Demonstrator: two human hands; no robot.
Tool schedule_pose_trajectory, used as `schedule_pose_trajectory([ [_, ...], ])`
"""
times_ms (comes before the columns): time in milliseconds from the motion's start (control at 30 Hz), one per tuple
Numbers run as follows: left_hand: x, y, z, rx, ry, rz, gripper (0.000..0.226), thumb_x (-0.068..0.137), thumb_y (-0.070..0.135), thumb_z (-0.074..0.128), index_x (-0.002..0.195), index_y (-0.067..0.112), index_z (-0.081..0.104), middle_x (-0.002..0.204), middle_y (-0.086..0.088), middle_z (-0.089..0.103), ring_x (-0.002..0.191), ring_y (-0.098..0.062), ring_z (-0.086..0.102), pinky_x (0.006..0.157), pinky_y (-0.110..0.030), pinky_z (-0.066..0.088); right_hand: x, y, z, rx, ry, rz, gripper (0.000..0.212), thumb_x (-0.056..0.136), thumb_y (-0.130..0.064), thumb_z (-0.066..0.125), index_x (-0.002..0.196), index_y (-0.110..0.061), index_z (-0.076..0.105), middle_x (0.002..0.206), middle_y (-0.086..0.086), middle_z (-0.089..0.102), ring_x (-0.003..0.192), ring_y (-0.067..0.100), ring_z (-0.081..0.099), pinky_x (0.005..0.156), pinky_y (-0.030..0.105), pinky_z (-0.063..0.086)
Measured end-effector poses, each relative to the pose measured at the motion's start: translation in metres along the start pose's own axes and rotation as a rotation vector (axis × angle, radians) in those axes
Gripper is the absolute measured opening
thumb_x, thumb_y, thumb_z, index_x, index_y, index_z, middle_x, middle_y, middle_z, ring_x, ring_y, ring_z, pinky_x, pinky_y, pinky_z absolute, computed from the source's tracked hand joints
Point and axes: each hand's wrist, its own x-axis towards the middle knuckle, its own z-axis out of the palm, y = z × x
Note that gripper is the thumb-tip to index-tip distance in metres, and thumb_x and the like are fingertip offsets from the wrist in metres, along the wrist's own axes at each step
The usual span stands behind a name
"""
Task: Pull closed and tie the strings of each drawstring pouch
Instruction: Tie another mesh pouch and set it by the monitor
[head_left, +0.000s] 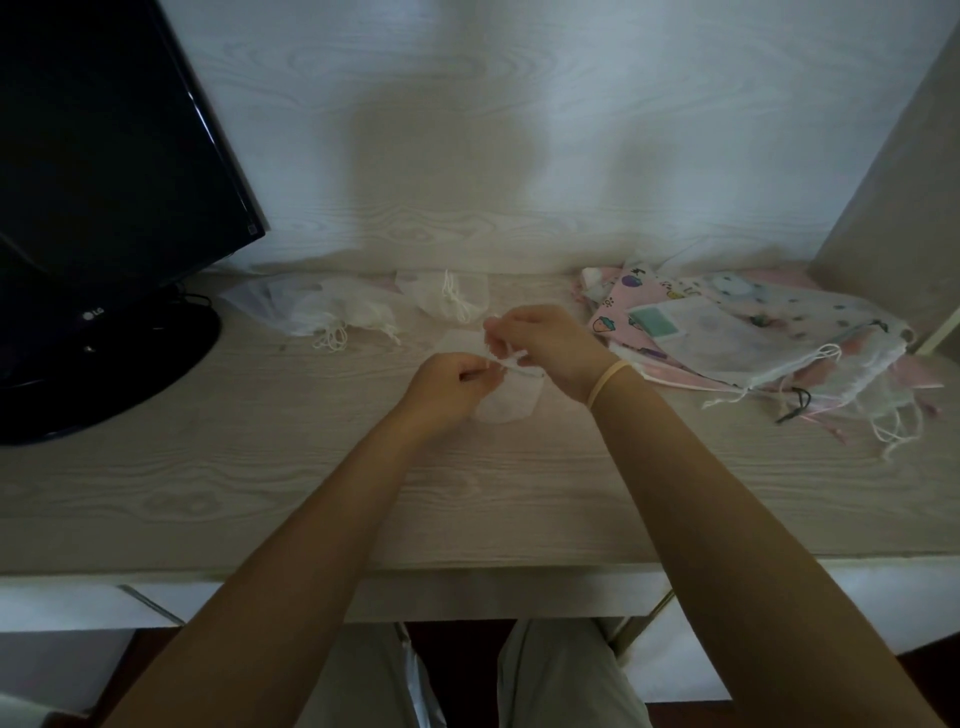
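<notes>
A small white drawstring pouch (511, 399) lies on the desk in front of me, partly hidden under my hands. My left hand (447, 385) pinches one end of its white string (511, 359) at the pouch's left. My right hand (545, 343) pinches the other part of the string just above and to the right. The string runs taut between both hands. Behind them lie white pouches with strings (452, 297) and a sheer white one (311, 312).
A black monitor (104, 156) on a round base (104, 358) fills the left. A heap of pink and printed pouches (737, 332) with loose strings lies at the right. The desk's front edge (467, 566) runs across below my forearms. A wall panel stands far right.
</notes>
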Motion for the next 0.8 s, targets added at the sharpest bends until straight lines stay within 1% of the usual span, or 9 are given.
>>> schedule_pose_trajectory([
  [67,0.001,0.001,-0.004,-0.067,0.02,-0.069,0.023,0.096,0.03,0.06,0.092,0.014,0.077,0.079,0.004,0.067,0.069,-0.008,0.056,0.063,-0.022,0.04,0.001,-0.005,0.001,0.2,-0.035,-0.024,0.015,0.09,-0.03,0.061,0.097,-0.022,0.072,0.099,0.004,0.07,0.092,0.017,0.063,0.086,0.036,0.046],
  [100,0.002,0.002,-0.006,-0.116,0.018,-0.103,0.021,0.096,0.029,0.059,0.093,0.019,0.077,0.079,0.008,0.068,0.069,-0.006,0.057,0.063,-0.02,0.042,0.003,-0.004,0.001,0.254,-0.025,-0.036,0.018,0.09,-0.025,0.06,0.105,-0.023,0.071,0.105,0.004,0.069,0.096,0.018,0.063,0.086,0.034,0.046],
  [133,0.002,0.004,-0.009,-0.156,0.008,-0.137,0.021,0.096,0.029,0.058,0.093,0.021,0.077,0.073,0.011,0.065,0.064,-0.004,0.055,0.058,-0.018,0.042,0.004,-0.002,0.001,0.247,0.001,-0.051,0.022,0.089,-0.018,0.061,0.109,-0.021,0.07,0.108,0.006,0.069,0.097,0.018,0.064,0.085,0.031,0.046],
  [233,0.006,0.005,-0.016,-0.201,0.003,-0.238,0.026,0.092,0.031,0.06,0.08,0.013,0.074,0.055,0.011,0.054,0.047,-0.007,0.045,0.044,-0.022,0.032,0.005,0.012,0.005,0.041,0.047,-0.089,0.02,0.082,0.001,0.065,0.1,-0.005,0.072,0.097,0.012,0.071,0.087,0.017,0.066,0.082,0.026,0.052],
  [300,0.007,0.005,-0.021,-0.225,0.01,-0.296,0.028,0.089,0.033,0.06,0.07,0.013,0.066,0.052,0.007,0.054,0.043,-0.01,0.043,0.042,-0.021,0.027,0.005,0.023,0.009,-0.083,0.042,-0.137,0.017,0.078,0.004,0.07,0.095,0.001,0.072,0.092,0.013,0.072,0.087,0.022,0.069,0.085,0.031,0.055],
  [433,0.008,0.008,-0.02,-0.372,-0.003,-0.319,0.021,0.088,0.024,0.058,0.074,0.011,0.065,0.064,-0.002,0.059,0.043,-0.01,0.045,0.038,-0.016,0.027,0.006,0.033,0.012,-0.167,0.111,-0.202,0.011,0.078,-0.007,0.075,0.089,-0.005,0.073,0.087,0.009,0.074,0.085,0.021,0.071,0.087,0.038,0.055],
  [600,0.008,0.004,-0.019,-0.299,-0.025,-0.31,0.03,0.091,0.027,0.056,0.069,0.009,0.065,0.052,-0.001,0.055,0.044,-0.013,0.043,0.039,-0.02,0.028,0.009,0.034,0.014,-0.324,0.144,-0.202,0.009,0.073,-0.013,0.08,0.079,-0.012,0.073,0.08,0.0,0.073,0.079,0.015,0.068,0.082,0.033,0.054],
  [700,0.004,0.001,-0.017,-0.27,-0.035,-0.24,0.031,0.095,0.03,0.058,0.075,0.008,0.068,0.048,0.002,0.051,0.043,-0.009,0.042,0.043,-0.022,0.031,0.01,0.034,0.005,-0.338,0.104,-0.173,0.008,0.076,-0.013,0.077,0.08,-0.013,0.07,0.078,-0.002,0.07,0.076,0.012,0.065,0.077,0.025,0.051],
  [800,0.003,-0.001,-0.017,-0.362,0.037,-0.197,0.018,0.097,0.016,0.056,0.097,0.005,0.071,0.06,0.002,0.058,0.044,-0.004,0.042,0.044,-0.016,0.035,0.01,0.033,-0.001,-0.442,0.041,-0.132,0.005,0.083,-0.013,0.069,0.083,-0.017,0.067,0.077,-0.001,0.068,0.075,0.012,0.062,0.077,0.025,0.049],
])
